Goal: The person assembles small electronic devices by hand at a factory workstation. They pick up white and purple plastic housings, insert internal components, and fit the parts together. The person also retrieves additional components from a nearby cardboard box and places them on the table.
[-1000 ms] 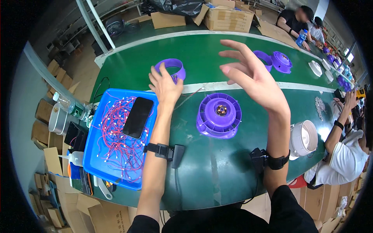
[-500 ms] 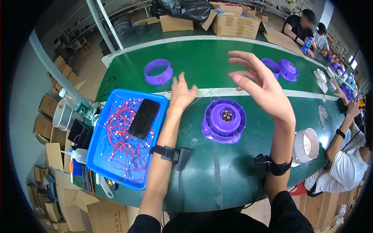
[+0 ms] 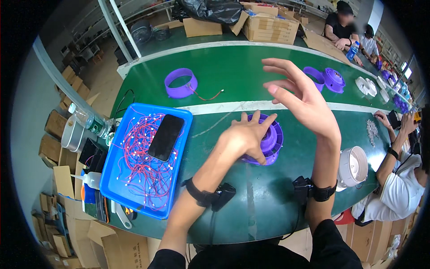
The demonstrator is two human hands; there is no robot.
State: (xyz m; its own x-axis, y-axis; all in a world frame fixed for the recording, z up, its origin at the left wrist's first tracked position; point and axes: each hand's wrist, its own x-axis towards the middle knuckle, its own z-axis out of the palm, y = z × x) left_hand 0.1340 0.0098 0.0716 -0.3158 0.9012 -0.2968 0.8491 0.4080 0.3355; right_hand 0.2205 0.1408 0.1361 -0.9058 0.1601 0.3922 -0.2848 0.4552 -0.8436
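My left hand is spread over the purple round fan housing, its fingers apart and reaching across the top. The hand covers the housing's left side and centre; whether it touches cannot be told. Raised above the table to the right, my right hand holds nothing, with fingers loosely stretched and apart. A purple ring with a short red wire stands farther back on the left. The blue tray beside my left arm holds a tangle of red wires with white connectors and a black phone.
A white round housing stands right of my right forearm. Another purple ring and purple motor part lie at the back right. A clear bottle and a squeeze bottle flank the tray. A co-worker sits at right.
My left hand has moved from near the ring, rightward and nearer me, over the fan housing. The ring's red wire now lies stretched to the right. My right hand stays raised.
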